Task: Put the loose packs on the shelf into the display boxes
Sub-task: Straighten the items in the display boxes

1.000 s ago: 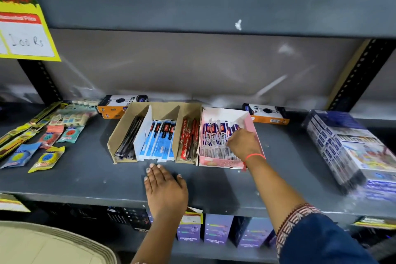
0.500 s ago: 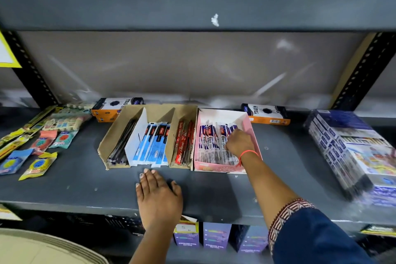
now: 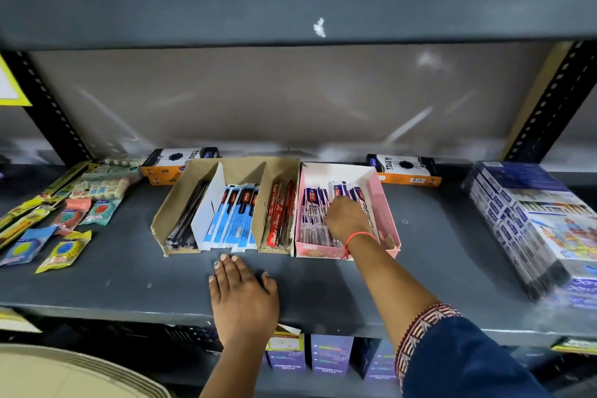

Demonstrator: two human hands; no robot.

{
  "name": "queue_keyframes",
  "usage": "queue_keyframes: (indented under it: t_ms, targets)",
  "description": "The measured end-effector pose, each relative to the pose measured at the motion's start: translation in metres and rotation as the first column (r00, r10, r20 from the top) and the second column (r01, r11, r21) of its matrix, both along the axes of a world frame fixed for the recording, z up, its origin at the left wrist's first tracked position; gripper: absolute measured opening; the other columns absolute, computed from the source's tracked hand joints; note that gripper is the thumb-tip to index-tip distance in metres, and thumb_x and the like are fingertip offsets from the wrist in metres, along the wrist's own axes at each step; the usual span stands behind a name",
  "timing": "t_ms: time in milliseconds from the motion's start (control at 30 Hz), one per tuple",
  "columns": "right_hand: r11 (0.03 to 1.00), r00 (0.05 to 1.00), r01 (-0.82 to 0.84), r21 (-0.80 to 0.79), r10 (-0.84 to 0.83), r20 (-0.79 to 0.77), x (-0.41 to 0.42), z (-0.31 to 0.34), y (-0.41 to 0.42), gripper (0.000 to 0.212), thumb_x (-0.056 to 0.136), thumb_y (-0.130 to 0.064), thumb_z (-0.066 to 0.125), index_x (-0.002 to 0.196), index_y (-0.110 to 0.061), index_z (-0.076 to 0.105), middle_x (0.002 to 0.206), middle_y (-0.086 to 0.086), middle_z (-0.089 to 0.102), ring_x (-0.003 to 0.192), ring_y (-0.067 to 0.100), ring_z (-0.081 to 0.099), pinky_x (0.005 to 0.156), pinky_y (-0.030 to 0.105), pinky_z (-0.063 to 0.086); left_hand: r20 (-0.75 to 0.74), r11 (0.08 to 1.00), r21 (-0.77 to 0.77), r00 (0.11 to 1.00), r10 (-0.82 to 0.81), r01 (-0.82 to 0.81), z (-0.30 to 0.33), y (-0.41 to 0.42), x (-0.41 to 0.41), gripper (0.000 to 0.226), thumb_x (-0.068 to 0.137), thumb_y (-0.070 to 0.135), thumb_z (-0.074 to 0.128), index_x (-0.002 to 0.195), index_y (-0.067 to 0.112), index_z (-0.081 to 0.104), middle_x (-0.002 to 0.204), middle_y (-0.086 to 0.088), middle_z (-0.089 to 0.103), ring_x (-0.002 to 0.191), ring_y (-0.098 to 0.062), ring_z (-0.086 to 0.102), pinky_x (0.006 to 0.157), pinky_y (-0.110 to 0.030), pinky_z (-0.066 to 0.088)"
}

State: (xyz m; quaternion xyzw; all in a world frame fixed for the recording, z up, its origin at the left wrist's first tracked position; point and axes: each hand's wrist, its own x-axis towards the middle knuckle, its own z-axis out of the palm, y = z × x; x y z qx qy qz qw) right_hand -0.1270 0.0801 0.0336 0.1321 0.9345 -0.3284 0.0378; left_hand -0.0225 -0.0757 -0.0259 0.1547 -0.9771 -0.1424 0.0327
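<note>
A pink display box [image 3: 385, 204] stands on the grey shelf [image 3: 113, 271] and holds purple and white pen packs [image 3: 310, 207]. My right hand [image 3: 344, 218] is inside it, fingers curled down onto the packs; the grip is hidden. To its left, a brown cardboard box [image 3: 169, 213] has compartments with black packs [image 3: 190, 213], blue packs [image 3: 235, 218] and red packs [image 3: 279, 213]. In front of that box, my left hand [image 3: 242, 294] lies flat on the shelf, fingers apart, holding nothing. Loose sachets [image 3: 64, 249] lie at the far left.
Two orange and black boxes [image 3: 171, 165] [image 3: 407, 170] sit at the back. A plastic-wrapped stack of boxes [image 3: 533, 223] fills the right end. The upper shelf beam [image 3: 290, 3] hangs low overhead. Long yellow packs [image 3: 38, 200] lie at the left edge.
My right hand has shifted a little leftward and deeper among the packs in the pink box. My left hand stays flat on the shelf. The camera has tilted slightly.
</note>
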Motion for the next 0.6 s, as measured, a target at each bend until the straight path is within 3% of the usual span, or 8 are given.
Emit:
queue_keyframes:
  t_ms: [267, 467, 533, 567, 600]
  targets:
    - [1.000, 1.000, -0.004, -0.027, 0.003, -0.027, 0.002, 0.000, -0.002, 0.028, 0.087, 0.000, 0.049, 0.113, 0.001, 0.060, 0.115, 0.019, 0.066, 0.106, 0.034, 0.063, 0.090, 0.036, 0.053, 0.035, 1.000, 0.000, 0.999, 0.003, -0.003, 0.001, 0.000, 0.000, 0.081, 0.079, 0.043, 0.004, 0.148, 0.001, 0.007, 0.158, -0.018, 0.007, 0.148, -0.028, 0.004, 0.120, -0.037, 0.000]
    - [0.999, 1.000, -0.001, -0.047, 0.001, -0.012, 0.004, 0.002, -0.003, 0.029, 0.086, 0.000, 0.047, 0.113, 0.001, 0.058, 0.115, 0.019, 0.065, 0.106, 0.034, 0.062, 0.088, 0.035, 0.053, 0.031, 1.000, -0.010, 1.000, -0.001, 0.001, 0.001, 0.000, 0.000, 0.081, 0.079, 0.043, 0.003, 0.148, 0.001, 0.007, 0.158, -0.018, 0.007, 0.148, -0.028, 0.004, 0.120, -0.037, 0.000]
    - [0.997, 1.000, 0.007, -0.075, -0.007, -0.007, 0.002, 0.004, 0.000, 0.016, 0.084, 0.002, 0.047, 0.094, 0.003, 0.059, 0.100, 0.018, 0.068, 0.093, 0.031, 0.063, 0.074, 0.028, 0.053, 0.011, 1.000, -0.006, 1.000, -0.004, 0.004, -0.001, 0.000, -0.001, 0.086, 0.076, 0.045, -0.005, 0.148, 0.001, 0.008, 0.158, -0.018, 0.008, 0.148, -0.029, 0.005, 0.120, -0.038, 0.000]
    - [0.997, 1.000, 0.009, -0.074, -0.009, -0.005, 0.002, 0.007, 0.002, 0.011, 0.083, 0.004, 0.047, 0.078, 0.001, 0.056, 0.084, 0.014, 0.066, 0.084, 0.028, 0.060, 0.064, 0.022, 0.048, 0.003, 1.000, -0.002, 1.000, -0.006, 0.006, -0.001, 0.000, 0.000, 0.092, 0.071, 0.047, -0.010, 0.148, 0.001, 0.008, 0.158, -0.018, 0.009, 0.147, -0.029, 0.005, 0.120, -0.038, 0.001]
    - [0.997, 1.000, 0.017, -0.070, -0.018, -0.004, 0.002, 0.011, 0.005, 0.019, 0.082, 0.004, 0.046, 0.065, -0.002, 0.052, 0.067, 0.009, 0.058, 0.079, 0.027, 0.057, 0.057, 0.020, 0.044, 0.002, 1.000, -0.001, 1.000, -0.006, 0.006, -0.001, 0.000, 0.000, 0.098, 0.066, 0.048, -0.014, 0.148, 0.001, 0.009, 0.158, -0.018, 0.009, 0.147, -0.029, 0.005, 0.120, -0.038, 0.001]
